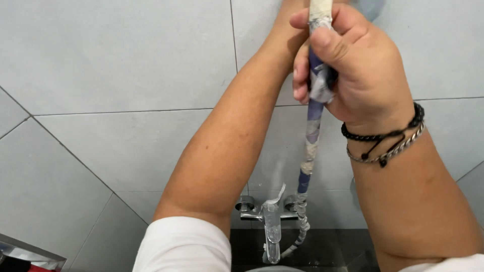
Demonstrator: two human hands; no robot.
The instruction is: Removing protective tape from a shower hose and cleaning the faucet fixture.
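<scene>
My right hand (353, 65) is closed around a shower hose (308, 151) wrapped in blue and white plastic film, gripping it near the top of the view. The hose hangs down to a chrome wall-mounted tap (269, 214) that is also partly covered in clear film. My left forearm (227, 146) reaches up along the tiled wall, and my left hand is hidden behind the right hand and the top edge of the view. I wear black and silver bracelets (385, 141) on my right wrist and white sleeves.
Large grey wall tiles (116, 60) cover the wall around the tap. A dark surface (327, 249) lies below the tap. A metal-edged object (30, 254) shows at the bottom left corner.
</scene>
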